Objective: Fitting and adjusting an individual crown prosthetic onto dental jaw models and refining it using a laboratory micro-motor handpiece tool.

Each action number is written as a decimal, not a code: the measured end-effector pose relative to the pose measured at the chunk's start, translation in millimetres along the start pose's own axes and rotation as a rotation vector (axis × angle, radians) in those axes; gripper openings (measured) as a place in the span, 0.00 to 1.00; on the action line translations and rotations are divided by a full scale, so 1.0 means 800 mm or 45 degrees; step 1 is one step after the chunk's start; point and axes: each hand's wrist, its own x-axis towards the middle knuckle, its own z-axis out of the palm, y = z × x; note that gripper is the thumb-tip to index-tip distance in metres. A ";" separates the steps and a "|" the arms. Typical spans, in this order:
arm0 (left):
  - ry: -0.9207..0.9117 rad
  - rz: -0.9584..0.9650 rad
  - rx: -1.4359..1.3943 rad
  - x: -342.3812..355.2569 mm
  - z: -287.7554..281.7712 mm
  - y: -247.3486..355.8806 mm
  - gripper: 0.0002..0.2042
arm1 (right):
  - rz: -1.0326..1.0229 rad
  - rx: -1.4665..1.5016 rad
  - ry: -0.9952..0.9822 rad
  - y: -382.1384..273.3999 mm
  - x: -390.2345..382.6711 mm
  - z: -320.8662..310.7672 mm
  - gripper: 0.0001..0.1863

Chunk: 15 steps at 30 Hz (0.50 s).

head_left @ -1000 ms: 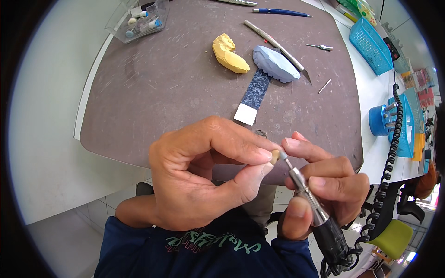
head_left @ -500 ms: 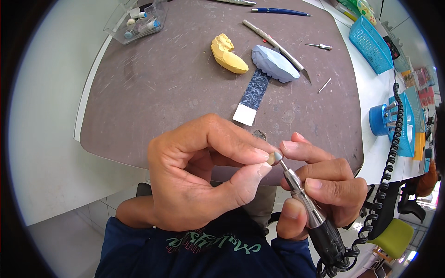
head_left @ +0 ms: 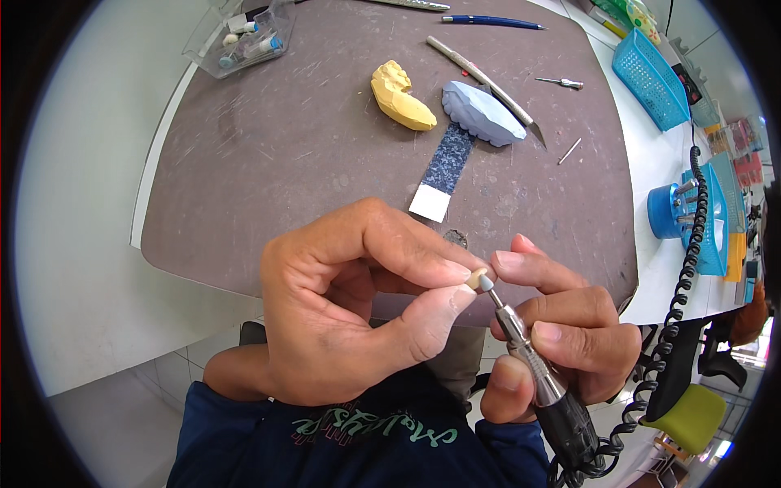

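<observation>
My left hand [head_left: 350, 305] pinches a small cream-coloured dental crown [head_left: 474, 278] between thumb and forefinger. My right hand [head_left: 582, 321] is wrapped round a rotary handpiece [head_left: 533, 362], silver at the front and black at the back, with a coiled black cord. A pale grey pointed polishing tip [head_left: 486, 283] on its shank meets the crown's near right side; whether it is spinning I cannot tell. Beyond my hands lie a yellow dental cast [head_left: 400, 98] and a blue-grey dental cast [head_left: 482, 112], the latter touching a dark speckled strip [head_left: 450, 159] with a white end.
A knife [head_left: 488, 83], a blue pen [head_left: 492, 21], a small screwdriver [head_left: 561, 82] and a thin metal pin [head_left: 569, 151] lie on the brown work mat [head_left: 268, 163]. Back left stands a clear box [head_left: 244, 49]. Blue baskets [head_left: 648, 77] and a blue bur holder [head_left: 665, 210] line the right.
The handpiece has shifted slightly down, its tip sliding lower along the crown, so more of the crown shows. My left hand has hardly moved.
</observation>
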 end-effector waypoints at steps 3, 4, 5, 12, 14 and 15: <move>-0.005 0.011 0.006 0.000 0.000 -0.001 0.05 | 0.021 -0.030 -0.017 -0.002 0.001 -0.002 0.20; -0.004 0.012 -0.001 0.000 0.000 -0.001 0.05 | 0.019 -0.043 -0.022 -0.002 0.001 -0.003 0.20; -0.002 0.015 -0.028 0.000 0.000 -0.001 0.05 | -0.005 -0.052 -0.039 -0.001 0.001 -0.004 0.20; -0.007 0.020 0.022 0.000 -0.001 -0.002 0.05 | -0.083 -0.071 0.010 0.006 -0.001 0.001 0.21; -0.003 0.019 0.010 0.000 -0.001 -0.002 0.05 | -0.111 -0.053 0.004 0.007 0.000 0.001 0.21; -0.003 0.013 0.002 0.000 -0.001 -0.002 0.05 | -0.132 -0.031 0.003 0.007 0.000 0.001 0.21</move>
